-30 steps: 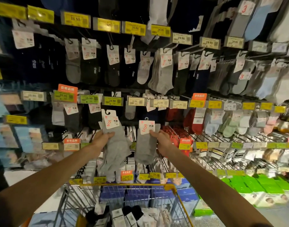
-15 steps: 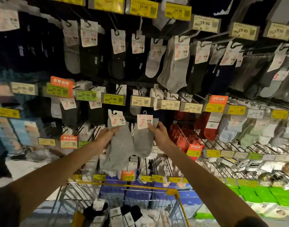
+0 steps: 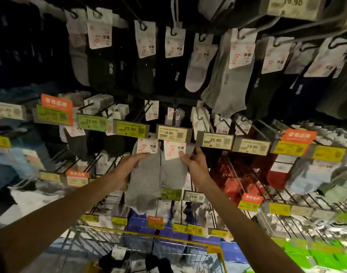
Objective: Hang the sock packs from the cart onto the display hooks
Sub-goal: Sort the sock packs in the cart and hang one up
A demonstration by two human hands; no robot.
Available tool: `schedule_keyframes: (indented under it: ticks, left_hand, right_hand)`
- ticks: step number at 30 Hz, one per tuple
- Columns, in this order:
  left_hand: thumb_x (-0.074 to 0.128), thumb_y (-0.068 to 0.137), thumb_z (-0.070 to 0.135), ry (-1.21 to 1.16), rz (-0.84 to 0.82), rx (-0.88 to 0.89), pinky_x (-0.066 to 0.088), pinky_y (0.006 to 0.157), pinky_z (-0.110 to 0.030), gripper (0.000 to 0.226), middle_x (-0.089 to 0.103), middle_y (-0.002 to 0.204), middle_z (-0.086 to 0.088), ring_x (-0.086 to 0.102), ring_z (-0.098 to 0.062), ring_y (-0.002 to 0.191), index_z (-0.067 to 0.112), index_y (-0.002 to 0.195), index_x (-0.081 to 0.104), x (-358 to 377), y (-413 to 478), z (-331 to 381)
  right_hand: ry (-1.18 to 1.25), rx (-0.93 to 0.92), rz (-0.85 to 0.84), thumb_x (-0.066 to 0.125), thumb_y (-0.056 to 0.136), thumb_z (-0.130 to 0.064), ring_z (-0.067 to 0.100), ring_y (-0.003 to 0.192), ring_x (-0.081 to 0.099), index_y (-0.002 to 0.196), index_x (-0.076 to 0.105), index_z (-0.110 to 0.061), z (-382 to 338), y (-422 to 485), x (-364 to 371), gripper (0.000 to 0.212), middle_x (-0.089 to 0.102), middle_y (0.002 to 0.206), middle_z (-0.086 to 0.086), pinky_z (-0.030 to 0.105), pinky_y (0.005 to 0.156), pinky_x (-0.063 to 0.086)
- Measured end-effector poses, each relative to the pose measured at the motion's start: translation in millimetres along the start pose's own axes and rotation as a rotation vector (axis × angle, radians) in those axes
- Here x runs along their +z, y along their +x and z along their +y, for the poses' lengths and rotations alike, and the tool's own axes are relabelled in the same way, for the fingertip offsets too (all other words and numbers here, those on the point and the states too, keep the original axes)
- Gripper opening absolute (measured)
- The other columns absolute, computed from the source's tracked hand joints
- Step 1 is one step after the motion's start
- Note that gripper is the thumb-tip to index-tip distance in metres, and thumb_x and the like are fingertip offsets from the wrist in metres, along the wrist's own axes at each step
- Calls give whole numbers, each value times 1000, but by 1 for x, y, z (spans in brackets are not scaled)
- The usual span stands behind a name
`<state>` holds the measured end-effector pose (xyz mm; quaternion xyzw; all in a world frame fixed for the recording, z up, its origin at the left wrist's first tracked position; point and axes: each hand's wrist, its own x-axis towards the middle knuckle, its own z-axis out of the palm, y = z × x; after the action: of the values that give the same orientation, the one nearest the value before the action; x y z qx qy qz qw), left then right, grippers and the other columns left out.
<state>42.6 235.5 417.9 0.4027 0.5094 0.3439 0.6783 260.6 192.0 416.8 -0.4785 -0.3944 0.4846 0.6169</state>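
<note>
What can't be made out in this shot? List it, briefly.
Head view only:
- Hanger tops of the left grey sock pack and the right grey sock pack: hidden by the 25.90 price tag and the 19.90 price tag, so whether they are on a hook is unclear.
- Cart: cut off by the bottom edge. The packs inside are dark and blurred, so they cannot be counted.
- Goods at the right edge: blurred.
- Small print on the tags: too small to read.
</note>
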Motion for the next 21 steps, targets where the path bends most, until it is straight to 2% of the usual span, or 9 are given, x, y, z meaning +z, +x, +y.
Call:
schedule_keyframes:
  ticks: [3,5,7,9,11,16,21]
  left_hand:
    - [79,76,37,-50,-26,-2,49,101,-49,42,74,108,-12,70,-32,102,15,111,73,-5,8,2]
    - [81,71,39,-63,-70,-19,49,101,-49,48,73,111,-13,70,-32,103,15,112,74,-8,12,2]
    - [78,73,37,-71,-124,-37,52,96,-45,45,74,109,-13,70,-31,100,14,111,73,-4,11,3]
    - [75,76,33,-101,-151,-59,54,85,-39,39,74,106,-13,72,-29,92,13,109,73,2,9,4]
    - [72,80,31,-146,-171,-95,54,81,-38,31,74,104,-14,73,-28,86,13,105,74,4,9,4]
    - [74,73,30,-228,-212,-147,44,104,-45,40,68,117,-19,66,-34,102,13,109,73,-4,10,-2]
    - [73,80,30,-325,-241,-188,39,111,-47,53,60,133,-19,59,-37,118,9,128,65,-10,16,-3]
  right_hand:
    - [-15,-22,9,65,90,-1,21,105,68,126,53,-6,-5,5,4,38,71,114,6,32,85,57]
    - [-15,-32,35,68,88,-5,20,101,70,121,58,-5,-10,6,10,34,73,109,6,29,79,58]
    - [-9,-34,95,72,85,-8,16,94,72,113,64,-6,-14,7,19,29,75,103,4,26,74,58]
    - [7,-35,170,76,82,-8,16,93,72,112,63,-1,-16,10,26,33,75,103,7,32,80,60]
    - [35,-8,198,78,80,-7,20,95,72,117,60,3,-17,12,29,42,73,107,12,37,84,59]
    - [72,77,135,72,83,-2,16,80,73,106,67,-4,-25,12,25,24,76,86,2,27,63,58]
    - [77,109,88,67,84,2,16,85,73,105,69,-12,-30,18,23,25,77,91,1,30,66,58]
